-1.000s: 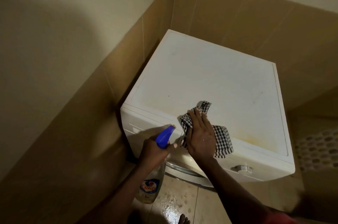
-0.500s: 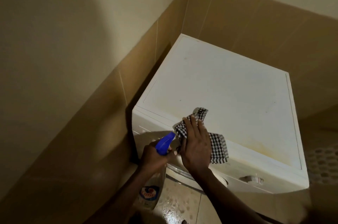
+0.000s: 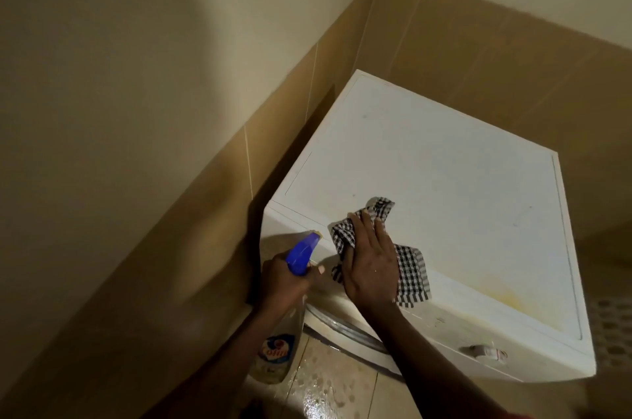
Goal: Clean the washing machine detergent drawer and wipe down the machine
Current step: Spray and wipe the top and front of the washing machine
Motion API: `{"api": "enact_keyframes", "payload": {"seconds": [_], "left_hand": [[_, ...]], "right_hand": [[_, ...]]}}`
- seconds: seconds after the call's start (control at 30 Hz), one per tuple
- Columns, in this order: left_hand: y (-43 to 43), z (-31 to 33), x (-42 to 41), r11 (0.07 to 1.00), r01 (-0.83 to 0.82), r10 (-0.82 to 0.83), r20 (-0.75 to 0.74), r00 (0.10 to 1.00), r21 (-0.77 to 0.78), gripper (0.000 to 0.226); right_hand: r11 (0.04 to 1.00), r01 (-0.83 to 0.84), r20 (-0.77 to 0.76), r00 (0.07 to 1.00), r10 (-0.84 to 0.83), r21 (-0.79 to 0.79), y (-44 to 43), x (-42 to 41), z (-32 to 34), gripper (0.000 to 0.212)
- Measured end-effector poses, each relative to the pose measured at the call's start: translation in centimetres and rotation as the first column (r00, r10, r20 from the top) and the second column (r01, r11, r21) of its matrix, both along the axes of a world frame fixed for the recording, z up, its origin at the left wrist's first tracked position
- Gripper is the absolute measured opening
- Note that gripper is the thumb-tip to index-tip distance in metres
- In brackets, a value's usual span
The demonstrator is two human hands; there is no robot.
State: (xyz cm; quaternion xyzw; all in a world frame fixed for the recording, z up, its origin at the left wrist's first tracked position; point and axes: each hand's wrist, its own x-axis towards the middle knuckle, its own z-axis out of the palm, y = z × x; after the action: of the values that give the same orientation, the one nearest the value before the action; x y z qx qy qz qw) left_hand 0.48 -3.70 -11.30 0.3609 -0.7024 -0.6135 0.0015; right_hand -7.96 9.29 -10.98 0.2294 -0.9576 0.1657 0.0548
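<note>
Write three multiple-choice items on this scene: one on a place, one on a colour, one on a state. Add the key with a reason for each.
1. Where does the checked cloth lie?
A. on the floor
B. on the front edge of the washing machine top
C. hung on the wall

2. What colour is the head of the spray bottle?
A. red
B. green
C. blue

3. What is the left hand doing?
A. gripping the spray bottle
B. lying flat on the machine
C. hanging idle

Key: 1 B, the right hand presses it there. 2 C, the head shows blue above the fingers. 3 A, its fingers curl round the bottle's neck.
</note>
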Motion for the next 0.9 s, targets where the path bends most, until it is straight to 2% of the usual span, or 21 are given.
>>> {"api": "enact_keyframes", "payload": {"seconds": [0.13, 0.43, 0.5, 0.67, 0.77, 0.9], "left_hand": [[-1.1, 0.3, 0.1, 0.997, -0.073, 0.073, 0.006, 0.997, -0.011, 0.032], [-2.6, 0.8, 0.3, 0.994, -0.105, 0.106, -0.01, 0.994, 0.035, 0.028], [-2.7, 0.5, 0.6, 0.994, -0.105, 0.105, -0.011, 0.994, 0.029, 0.021], [-3.7, 0.4, 1.3, 0.987, -0.158, 0.158, 0.003, 0.988, 0.009, 0.026], [-4.0, 0.8, 1.7, 0.985, -0.173, 0.172, -0.016, 0.985, -0.029, 0.03], [-4.9, 0.9, 2.2, 0.978, -0.201, 0.2, -0.024, 0.98, -0.06, 0.039]], "right_hand": [[1.0, 0.014, -0.01, 1.0, -0.014, 0.016, -1.8, -0.3, 0.0, 0.055], [0.998, -0.043, -0.001, 0.999, 0.043, 0.04, -3.6, -0.2, 0.0, 0.055], [0.998, -0.047, -0.009, 0.999, 0.047, 0.031, -3.8, 0.4, -0.4, 0.055], [0.988, -0.146, 0.002, 0.989, 0.146, 0.048, -5.2, 0.1, -0.2, 0.056], [0.988, -0.151, 0.027, 0.988, 0.15, 0.04, -7.6, -1.0, 0.3, 0.056], [0.976, -0.215, -0.003, 0.977, 0.215, 0.03, -7.3, 1.1, -0.3, 0.057]]}}
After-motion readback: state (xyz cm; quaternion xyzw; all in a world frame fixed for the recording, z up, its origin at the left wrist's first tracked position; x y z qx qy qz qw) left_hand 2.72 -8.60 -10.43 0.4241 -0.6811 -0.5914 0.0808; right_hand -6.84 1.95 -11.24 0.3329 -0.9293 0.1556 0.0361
